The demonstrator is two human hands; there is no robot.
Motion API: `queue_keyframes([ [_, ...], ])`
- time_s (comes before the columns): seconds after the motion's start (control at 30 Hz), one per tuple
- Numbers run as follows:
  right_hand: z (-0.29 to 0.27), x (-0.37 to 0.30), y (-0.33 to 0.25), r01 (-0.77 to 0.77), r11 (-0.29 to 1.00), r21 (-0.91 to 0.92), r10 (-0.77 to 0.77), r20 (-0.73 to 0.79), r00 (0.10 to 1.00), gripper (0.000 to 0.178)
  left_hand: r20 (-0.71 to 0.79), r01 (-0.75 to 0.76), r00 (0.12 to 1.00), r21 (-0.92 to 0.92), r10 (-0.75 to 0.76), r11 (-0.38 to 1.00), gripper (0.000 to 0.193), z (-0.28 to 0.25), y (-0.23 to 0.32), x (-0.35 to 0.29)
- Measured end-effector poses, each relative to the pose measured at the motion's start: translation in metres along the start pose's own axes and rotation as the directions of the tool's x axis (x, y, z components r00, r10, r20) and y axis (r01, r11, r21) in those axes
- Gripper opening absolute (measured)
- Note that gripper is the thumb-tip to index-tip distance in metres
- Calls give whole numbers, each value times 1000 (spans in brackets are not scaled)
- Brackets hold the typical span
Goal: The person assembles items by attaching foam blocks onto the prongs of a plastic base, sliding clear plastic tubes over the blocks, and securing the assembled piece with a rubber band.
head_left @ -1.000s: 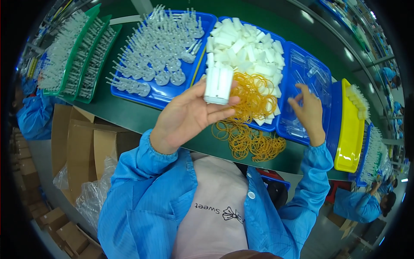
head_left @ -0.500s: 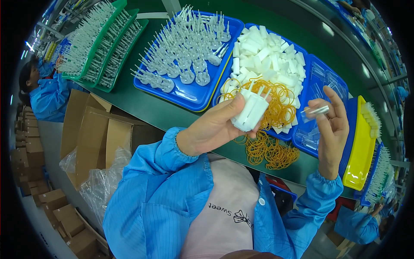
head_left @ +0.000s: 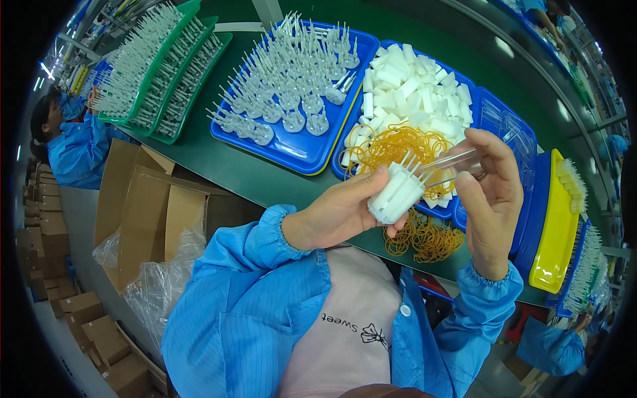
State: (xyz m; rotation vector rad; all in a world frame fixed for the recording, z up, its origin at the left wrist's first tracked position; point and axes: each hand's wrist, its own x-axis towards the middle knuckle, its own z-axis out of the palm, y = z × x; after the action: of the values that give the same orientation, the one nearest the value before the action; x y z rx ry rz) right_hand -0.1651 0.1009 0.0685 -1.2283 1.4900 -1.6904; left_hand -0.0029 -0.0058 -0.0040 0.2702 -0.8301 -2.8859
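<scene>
My left hand [head_left: 338, 215] grips a white block-like cluster [head_left: 396, 196], tilted, with several thin pale prongs rising from its upper end. Between the thumb and fingers of my right hand [head_left: 494, 209] is a clear plastic tube [head_left: 454, 164]. Its free end points left, close to the prongs; whether the two touch I cannot tell. Behind the cluster, orange rubber bands [head_left: 388, 144] lie on top of white foam-like blocks [head_left: 415, 86] in a blue tray. More rubber bands [head_left: 424, 240] form a pile on the green table below my hands.
A blue tray [head_left: 302, 158] of upright clear-based pronged parts stands left of centre. Green trays [head_left: 174, 126] of similar parts are at far left. Clear tubes [head_left: 514, 126] fill another blue tray. A yellow tray [head_left: 556, 225] stands right. An open cardboard box [head_left: 149, 212] sits beside the table; co-workers sit nearby.
My right hand has moved left, bringing the clear tube near the prongs. My left hand has shifted slightly right and down with the white cluster, which is tilted further right.
</scene>
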Motion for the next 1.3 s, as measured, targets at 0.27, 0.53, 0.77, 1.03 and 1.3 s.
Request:
queue_keyframes([
  [0.27, 6, 5, 1, -107, 993, 52, 102, 90, 991, 35, -5, 18, 1000, 78, -17, 997, 52, -2, 2, -2],
  [0.53, 2, 9, 0, -92, 992, 83, 88, 50, 995, 36, 12, 2, 1000, 25, -3, 1000, 52, 1, 6, -3],
  [0.77, 3, 6, 4, -160, 981, 107, 141, 165, 976, 34, 16, 61, 998, 60, -62, 996, 47, 3, 9, -2],
  [1.03, 12, -1, 14, -96, 995, 29, 94, 55, 994, 34, -146, -203, 953, 342, 266, 917, 46, 9, 9, 0],
  [1.3, 13, -5, 20, -52, 997, 62, 52, 6, 999, 34, -134, -153, 961, 471, 243, 868, 43, 12, 10, -2],
])
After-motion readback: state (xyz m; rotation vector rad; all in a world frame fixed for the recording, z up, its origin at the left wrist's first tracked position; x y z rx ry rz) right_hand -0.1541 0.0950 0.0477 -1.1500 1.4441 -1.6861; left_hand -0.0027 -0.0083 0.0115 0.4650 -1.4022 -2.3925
